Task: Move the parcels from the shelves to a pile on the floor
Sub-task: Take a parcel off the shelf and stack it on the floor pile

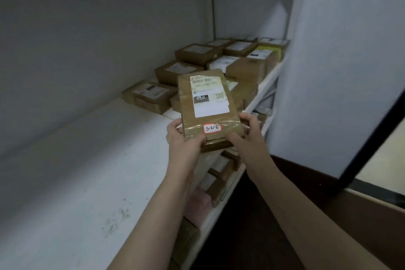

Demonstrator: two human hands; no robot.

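Observation:
A flat brown cardboard parcel with a white shipping label and a small red-edged sticker is held above the front edge of the white shelf. My left hand grips its near left corner, thumb on top. My right hand grips its near right corner. Several more brown parcels lie packed together at the far end of the same shelf. Other parcels show on a lower shelf beneath my arms.
A grey wall runs behind the shelf on the left. A white pillar or panel stands close on the right, past the shelf's end. Dark floor lies between the shelf and a dark-framed panel at the right.

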